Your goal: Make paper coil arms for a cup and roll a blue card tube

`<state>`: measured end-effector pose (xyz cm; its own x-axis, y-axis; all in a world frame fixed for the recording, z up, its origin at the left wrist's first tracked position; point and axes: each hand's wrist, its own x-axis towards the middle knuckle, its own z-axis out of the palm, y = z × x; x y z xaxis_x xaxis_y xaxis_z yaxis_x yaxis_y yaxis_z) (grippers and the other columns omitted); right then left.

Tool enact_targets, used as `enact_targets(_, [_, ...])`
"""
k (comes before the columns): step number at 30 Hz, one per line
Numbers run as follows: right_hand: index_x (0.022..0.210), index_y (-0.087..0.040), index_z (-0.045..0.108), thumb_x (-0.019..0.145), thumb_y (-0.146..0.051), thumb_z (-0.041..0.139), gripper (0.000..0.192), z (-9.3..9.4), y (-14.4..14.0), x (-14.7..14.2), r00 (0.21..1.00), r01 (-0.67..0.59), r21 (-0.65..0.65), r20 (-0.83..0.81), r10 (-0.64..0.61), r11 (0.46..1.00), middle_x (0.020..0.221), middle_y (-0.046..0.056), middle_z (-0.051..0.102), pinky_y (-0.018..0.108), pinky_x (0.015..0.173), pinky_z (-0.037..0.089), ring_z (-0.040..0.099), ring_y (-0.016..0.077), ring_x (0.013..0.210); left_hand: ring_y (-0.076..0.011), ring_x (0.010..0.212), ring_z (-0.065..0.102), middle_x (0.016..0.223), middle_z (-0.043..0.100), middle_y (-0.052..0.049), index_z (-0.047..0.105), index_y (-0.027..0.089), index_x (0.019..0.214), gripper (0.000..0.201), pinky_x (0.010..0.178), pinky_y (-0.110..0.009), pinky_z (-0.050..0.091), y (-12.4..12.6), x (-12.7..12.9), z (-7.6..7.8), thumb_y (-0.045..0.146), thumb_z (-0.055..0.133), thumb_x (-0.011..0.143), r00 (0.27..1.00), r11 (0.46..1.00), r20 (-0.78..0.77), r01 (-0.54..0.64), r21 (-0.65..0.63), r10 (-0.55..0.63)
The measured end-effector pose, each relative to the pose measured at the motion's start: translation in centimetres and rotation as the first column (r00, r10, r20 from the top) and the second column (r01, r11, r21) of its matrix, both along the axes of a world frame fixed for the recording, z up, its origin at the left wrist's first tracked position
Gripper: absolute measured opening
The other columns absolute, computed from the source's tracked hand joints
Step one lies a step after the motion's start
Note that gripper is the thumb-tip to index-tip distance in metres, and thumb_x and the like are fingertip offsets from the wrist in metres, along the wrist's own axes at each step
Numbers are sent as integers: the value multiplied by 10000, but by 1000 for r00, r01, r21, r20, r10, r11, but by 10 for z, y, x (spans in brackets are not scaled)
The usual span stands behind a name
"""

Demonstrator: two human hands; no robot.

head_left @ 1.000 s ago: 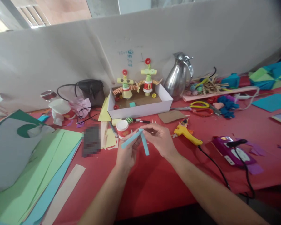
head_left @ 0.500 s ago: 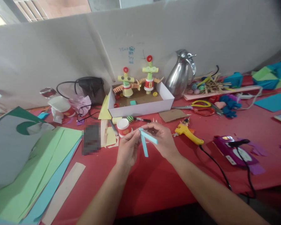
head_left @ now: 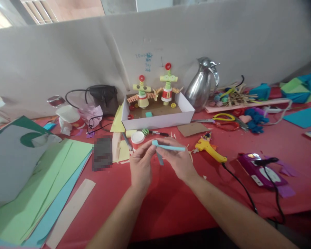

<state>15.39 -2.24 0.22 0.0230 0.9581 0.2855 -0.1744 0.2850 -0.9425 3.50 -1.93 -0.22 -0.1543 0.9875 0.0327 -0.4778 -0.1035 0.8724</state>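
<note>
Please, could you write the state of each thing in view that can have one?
Blue strips: meeting at one end, free ends apart
Left hand: pinching the strips
Right hand: at their joined end, grip unclear
Box: open at the top
Figures: upright in the box
Jug: upright
Bag: flap down
Glue gun: lying down

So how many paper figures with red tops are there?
2. One paper figure stands on the left inside the white box; the other figure stands to its right, in the same box. No others show, though clutter could hide some.
</note>
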Motion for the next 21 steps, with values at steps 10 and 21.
enact_targets(10, [910, -290, 788, 736, -308, 811, 177, 0, 7, 7, 939, -252, -130, -274, 210, 959, 851, -4, 734, 263, 633, 475, 607, 132, 737, -113, 848, 619, 899, 662, -11, 789, 236, 757, 127, 777, -229, 520, 10, -13, -2, 188, 844, 653, 994, 980, -46, 109, 165, -103])
enact_targets(21, [864, -256, 783, 622, -346, 885, 277, 1, 9, 12, 855, -450, -268, -404, 325, 852, 719, -15, 687, 256, 549, 387, 539, 108, 618, -101, 770, 591, 851, 577, -2, 795, 280, 730, 174, 636, -218, 523, 10, -10, -5, 142, 847, 637, 994, 947, -55, 105, 304, -93])
